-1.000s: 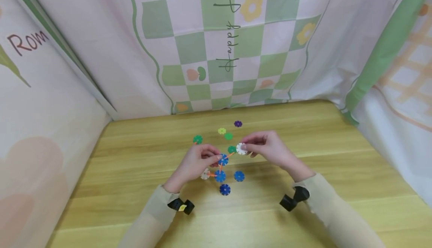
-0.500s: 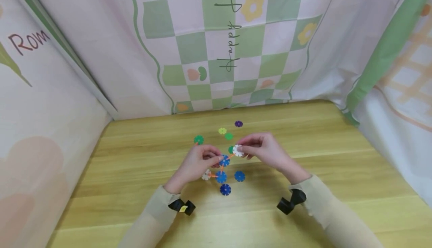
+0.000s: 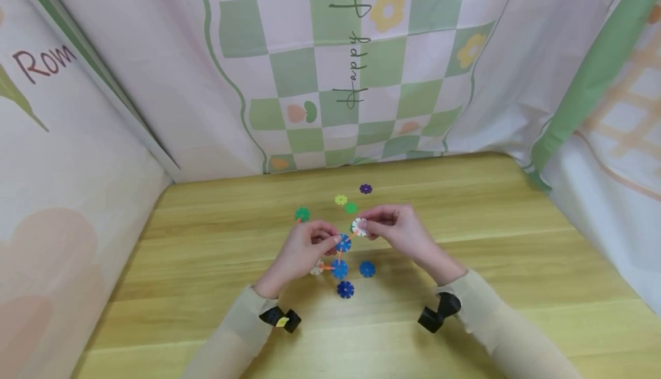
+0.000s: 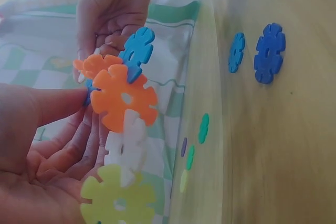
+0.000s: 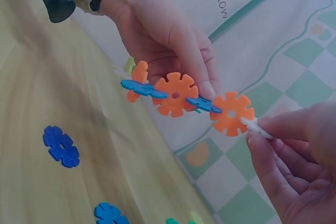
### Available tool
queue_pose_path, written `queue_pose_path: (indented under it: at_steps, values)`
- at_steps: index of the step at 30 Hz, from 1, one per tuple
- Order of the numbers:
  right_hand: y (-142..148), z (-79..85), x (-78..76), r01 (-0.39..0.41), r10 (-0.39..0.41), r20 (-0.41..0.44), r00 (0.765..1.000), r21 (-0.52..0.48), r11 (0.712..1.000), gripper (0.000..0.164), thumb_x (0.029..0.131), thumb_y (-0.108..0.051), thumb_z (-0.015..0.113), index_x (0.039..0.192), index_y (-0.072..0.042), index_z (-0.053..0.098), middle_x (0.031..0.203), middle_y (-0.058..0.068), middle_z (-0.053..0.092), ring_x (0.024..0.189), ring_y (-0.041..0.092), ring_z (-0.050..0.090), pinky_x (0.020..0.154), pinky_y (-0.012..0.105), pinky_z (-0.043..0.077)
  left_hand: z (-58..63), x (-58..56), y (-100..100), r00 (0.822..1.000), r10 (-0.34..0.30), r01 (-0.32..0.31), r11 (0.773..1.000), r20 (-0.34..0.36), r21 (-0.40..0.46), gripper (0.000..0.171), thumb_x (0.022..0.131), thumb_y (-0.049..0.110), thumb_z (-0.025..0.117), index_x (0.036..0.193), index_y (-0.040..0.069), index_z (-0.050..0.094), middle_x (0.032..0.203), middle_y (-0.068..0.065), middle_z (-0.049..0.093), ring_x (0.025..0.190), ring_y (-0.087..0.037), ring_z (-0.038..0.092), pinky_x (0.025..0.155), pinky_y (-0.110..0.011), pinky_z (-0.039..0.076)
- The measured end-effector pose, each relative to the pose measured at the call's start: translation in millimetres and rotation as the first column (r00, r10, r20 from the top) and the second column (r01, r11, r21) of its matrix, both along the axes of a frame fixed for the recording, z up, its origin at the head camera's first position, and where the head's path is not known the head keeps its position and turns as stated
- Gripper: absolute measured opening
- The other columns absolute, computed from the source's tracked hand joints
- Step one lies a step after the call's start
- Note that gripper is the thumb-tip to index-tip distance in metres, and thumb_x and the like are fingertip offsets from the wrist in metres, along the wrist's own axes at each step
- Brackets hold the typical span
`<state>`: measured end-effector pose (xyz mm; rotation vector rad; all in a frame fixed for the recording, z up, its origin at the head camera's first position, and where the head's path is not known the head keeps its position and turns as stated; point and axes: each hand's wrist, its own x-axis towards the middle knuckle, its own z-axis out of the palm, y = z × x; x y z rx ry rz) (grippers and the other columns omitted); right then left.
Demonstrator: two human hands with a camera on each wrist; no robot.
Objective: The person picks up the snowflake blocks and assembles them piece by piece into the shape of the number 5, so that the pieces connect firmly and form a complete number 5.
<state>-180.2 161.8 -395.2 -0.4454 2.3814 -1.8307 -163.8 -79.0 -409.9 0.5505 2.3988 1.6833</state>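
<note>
- Soft cloth walls with green checks stand behind a wooden desk.
- What is new: the right hand has slid left, closer to the left hand, which has hardly moved. It brought a white disc along, and that disc now covers most of a green disc on the desk in the head view.
- I think this means the 2 parts are being put together. The white disc touches the edge of the end orange disc. I can't tell if it is pushed in all the way.
- The right fingers pinch the white disc. The left fingers pinch a blue disc in the chain.
- The chain is held up over the desk, between the 2 hands. Its discs look like flat flowers with slots. Going away from the white disc, I see orange, blue, orange, blue, and then 1 more orange disc, seen from its side.
- By the left hand there is also a 2nd white disc and a pale yellow disc. They look joined, but I am not sure.
- A dark blue disc and a loose blue disc lie nearest the person. A purple disc lies farther back.
</note>
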Motion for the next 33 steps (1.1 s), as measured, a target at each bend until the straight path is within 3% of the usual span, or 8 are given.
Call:
queue_pose_path:
  at_steps: [5, 8, 12, 18, 24, 33]
  values:
    - [2.5, 0.9, -3.9, -0.025, 0.025, -0.021, 0.999, -0.005, 1.0, 0.026, 0.097, -0.012, 0.071, 0.12, 0.0, 0.072, 0.103, 0.011, 0.074, 0.087, 0.027, 0.071, 0.079, 0.036, 0.06, -0.1, -1.5, 1.2, 1.0, -0.005, 0.005, 1.0, -0.01, 0.02, 0.012, 0.103, 0.013, 0.062, 0.11, 0.003, 0.065, 0.094, -0.003, 0.069, 0.086, -0.022, 0.069, 0.08, -0.04, 0.059]
    - [3.1, 3.5, -5.6, -0.054, 0.053, -0.021, 0.998, -0.024, 0.998, 0.028, 0.098, -0.009, 0.069, 0.124, 0.001, 0.07, 0.11, 0.012, 0.073, 0.092, 0.027, 0.071, 0.083, 0.039, 0.059, 0.7, -1.9, 1.8, 1.0, -0.002, 0.002, 1.0, -0.023, 0.005, 0.012, 0.104, 0.015, 0.061, 0.11, 0.005, 0.064, 0.098, -0.003, 0.067, 0.091, -0.022, 0.067, 0.084, -0.039, 0.057]
    - [1.5, 5.9, -7.1, -0.052, 0.051, -0.014, 0.999, -0.08, 0.995, 0.026, 0.097, -0.005, 0.069, 0.122, 0.003, 0.068, 0.112, 0.014, 0.072, 0.094, 0.026, 0.071, 0.085, 0.038, 0.059, 1.7, -2.5, 2.8, 0.999, -0.009, 0.009, 1.0, -0.036, -0.007, 0.015, 0.106, 0.018, 0.057, 0.112, 0.005, 0.062, 0.102, -0.003, 0.067, 0.099, -0.024, 0.066, 0.09, -0.042, 0.056]
    - [-2.9, 8.0, -7.6, -0.054, 0.052, -0.015, 0.999, -0.124, 0.991, 0.022, 0.095, 0.0, 0.07, 0.116, 0.005, 0.068, 0.108, 0.017, 0.072, 0.094, 0.033, 0.071, 0.082, 0.035, 0.059, 7.1, -3.0, 6.8, 1.0, 0.003, -0.001, 0.998, -0.027, 0.058, 0.026, 0.108, 0.026, 0.055, 0.121, 0.005, 0.059, 0.11, -0.005, 0.068, 0.103, -0.021, 0.066, 0.093, -0.044, 0.054]
    - [-9.8, 9.3, -7.6, -0.059, 0.059, -0.003, 0.998, -0.117, 0.991, 0.021, 0.094, 0.0, 0.07, 0.115, 0.006, 0.068, 0.106, 0.017, 0.071, 0.092, 0.03, 0.071, 0.084, 0.039, 0.059, 7.5, -6.8, 10.9, 0.998, 0.034, -0.029, 0.996, -0.057, 0.078, 0.026, 0.106, 0.032, 0.059, 0.121, 0.012, 0.065, 0.117, 0.0, 0.065, 0.103, -0.018, 0.065, 0.089, -0.034, 0.055]
    - [-10.4, 2.0, -6.1, -0.104, 0.108, 0.018, 0.994, -0.15, 0.983, 0.026, 0.096, -0.005, 0.071, 0.12, 0.006, 0.067, 0.109, 0.02, 0.071, 0.094, 0.033, 0.071, 0.086, 0.047, 0.058, 5.2, -8.9, 7.1, 0.993, 0.074, -0.064, 0.993, -0.097, 0.098, 0.015, 0.105, 0.025, 0.06, 0.112, 0.013, 0.067, 0.112, -0.001, 0.066, 0.099, -0.021, 0.065, 0.084, -0.035, 0.057]
